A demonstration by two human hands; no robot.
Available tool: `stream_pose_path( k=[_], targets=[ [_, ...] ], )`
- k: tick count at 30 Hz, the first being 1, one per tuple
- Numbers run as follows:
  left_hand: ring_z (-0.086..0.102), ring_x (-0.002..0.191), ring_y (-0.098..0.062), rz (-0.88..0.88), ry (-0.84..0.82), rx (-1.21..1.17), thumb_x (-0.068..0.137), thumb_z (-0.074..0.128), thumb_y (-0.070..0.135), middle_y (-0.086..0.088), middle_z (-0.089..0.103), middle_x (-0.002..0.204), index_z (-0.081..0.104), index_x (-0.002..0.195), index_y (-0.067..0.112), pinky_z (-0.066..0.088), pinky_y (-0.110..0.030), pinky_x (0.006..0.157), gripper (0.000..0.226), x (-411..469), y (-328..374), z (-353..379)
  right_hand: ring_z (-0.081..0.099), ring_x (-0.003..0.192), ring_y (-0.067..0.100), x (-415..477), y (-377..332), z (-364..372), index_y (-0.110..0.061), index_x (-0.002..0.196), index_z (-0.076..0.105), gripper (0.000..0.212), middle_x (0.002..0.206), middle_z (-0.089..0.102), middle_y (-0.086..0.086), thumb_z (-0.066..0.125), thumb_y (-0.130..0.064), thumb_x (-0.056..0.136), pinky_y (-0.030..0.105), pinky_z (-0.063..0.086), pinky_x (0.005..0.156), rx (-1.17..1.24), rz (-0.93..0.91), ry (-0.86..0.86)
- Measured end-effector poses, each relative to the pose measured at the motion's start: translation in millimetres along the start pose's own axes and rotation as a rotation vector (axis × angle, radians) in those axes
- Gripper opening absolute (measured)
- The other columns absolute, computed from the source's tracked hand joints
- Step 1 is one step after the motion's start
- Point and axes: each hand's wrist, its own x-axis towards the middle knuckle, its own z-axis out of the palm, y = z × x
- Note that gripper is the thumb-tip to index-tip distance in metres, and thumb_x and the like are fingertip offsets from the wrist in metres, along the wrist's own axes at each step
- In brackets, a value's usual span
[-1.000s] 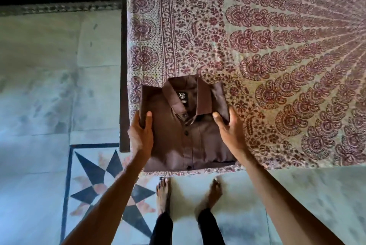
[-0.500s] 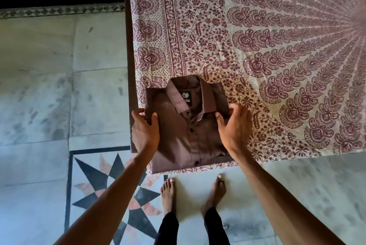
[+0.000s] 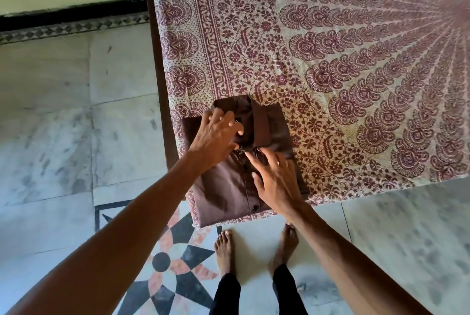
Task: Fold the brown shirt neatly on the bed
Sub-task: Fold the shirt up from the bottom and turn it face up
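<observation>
1. The brown shirt [image 3: 223, 187] lies folded on the near left corner of the bed [image 3: 330, 85], its hem along the near edge.
2. Its long axis runs away from us. The collar [image 3: 262, 121] points to the far side and leans slightly left, and the button placket faces up.
3. The left hand [image 3: 216, 136] lies across the collar with fingers spread and relaxed, gripping nothing.
4. The right hand [image 3: 277, 179] presses splayed, straight fingers on the chest just below the collar.
5. The neck label [image 3: 238, 121] is mostly under the left fingers. We see a pale mark but can read no writing.
6. Bare feet [image 3: 223, 248] stand on the marble floor [image 3: 63, 136].
</observation>
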Motion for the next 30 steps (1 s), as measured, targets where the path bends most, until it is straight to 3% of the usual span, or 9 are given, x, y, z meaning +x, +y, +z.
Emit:
stream_pose_path(
  k=[2, 8, 14, 17, 20, 24, 27, 30],
  targets=[
    [0.045, 0.103, -0.025, -0.002, 0.012, 0.005, 0.071, 0.075, 0.044, 0.000, 0.054, 0.109, 0.063, 0.099, 0.032, 0.035, -0.041, 0.086, 0.033, 3, -1, 2, 0.048, 0.113, 0.022, 2, 2, -2, -0.040, 0.143, 0.038, 0.057, 0.140, 0.041, 0.000, 0.055, -0.037, 0.089, 0.039, 0.042, 0.084, -0.009, -0.006, -0.009],
    [0.041, 0.106, -0.025, -0.285, 0.005, -0.285, 0.075, 0.072, 0.045, 0.003, 0.050, 0.110, 0.066, 0.097, 0.034, 0.033, -0.042, 0.090, 0.025, 0, 1, 9, 0.045, 0.114, 0.024, 2, 0, -4, -0.043, 0.146, 0.030, 0.066, 0.143, 0.038, 0.000, 0.057, -0.029, 0.088, 0.038, 0.041, 0.078, -0.051, -0.056, -0.041],
    [0.040, 0.107, -0.021, -0.470, 0.158, -0.321, 0.075, 0.072, 0.038, -0.003, 0.040, 0.125, 0.055, 0.114, 0.027, 0.036, -0.034, 0.087, 0.043, -20, 23, 11, 0.044, 0.111, 0.027, 14, -1, -13, -0.042, 0.146, 0.027, 0.074, 0.136, 0.042, 0.003, 0.064, -0.032, 0.082, 0.042, 0.048, 0.075, -0.095, -0.077, -0.105],
    [0.052, 0.093, -0.018, -0.546, 0.262, -0.548, 0.081, 0.070, 0.021, -0.002, 0.050, 0.107, 0.057, 0.104, 0.019, 0.048, -0.036, 0.081, 0.027, -35, 37, 18, 0.046, 0.110, 0.029, 20, 0, -16, -0.039, 0.143, 0.032, 0.074, 0.133, 0.043, 0.006, 0.069, -0.034, 0.080, 0.044, 0.051, 0.074, -0.112, -0.107, -0.135],
    [0.055, 0.081, -0.013, -0.529, 0.227, -0.684, 0.083, 0.067, 0.014, 0.004, 0.061, 0.091, 0.063, 0.094, 0.017, 0.049, -0.037, 0.077, 0.012, -46, 46, 28, 0.047, 0.107, 0.030, 24, 1, -18, -0.035, 0.140, 0.036, 0.071, 0.130, 0.042, 0.007, 0.071, -0.035, 0.078, 0.044, 0.052, 0.073, -0.119, -0.136, -0.140],
    [0.059, 0.071, -0.009, -0.675, 0.207, -0.757, 0.078, 0.075, 0.026, 0.007, 0.066, 0.077, 0.068, 0.087, 0.018, 0.050, -0.026, 0.070, 0.013, -43, 49, 32, 0.048, 0.104, 0.031, 25, 3, -16, -0.031, 0.136, 0.040, 0.069, 0.128, 0.042, 0.009, 0.074, -0.034, 0.076, 0.045, 0.050, 0.075, -0.126, -0.166, -0.104],
    [0.063, 0.064, -0.008, -0.814, 0.204, -0.751, 0.075, 0.076, 0.032, 0.008, 0.067, 0.067, 0.069, 0.078, 0.021, 0.054, -0.029, 0.061, 0.013, -34, 49, 34, 0.049, 0.106, 0.030, 17, 3, -10, -0.027, 0.140, 0.039, 0.066, 0.132, 0.044, 0.009, 0.069, -0.033, 0.081, 0.044, 0.047, 0.079, -0.141, -0.157, -0.055],
    [0.064, 0.063, -0.011, -0.895, 0.222, -0.708, 0.075, 0.072, 0.036, 0.008, 0.067, 0.064, 0.069, 0.073, 0.021, 0.054, -0.032, 0.059, 0.016, -29, 53, 33, 0.043, 0.121, 0.030, 1, 10, 2, -0.024, 0.147, 0.034, 0.059, 0.147, 0.037, 0.007, 0.052, -0.036, 0.092, 0.044, 0.043, 0.092, -0.134, -0.144, -0.037]
  ],
)
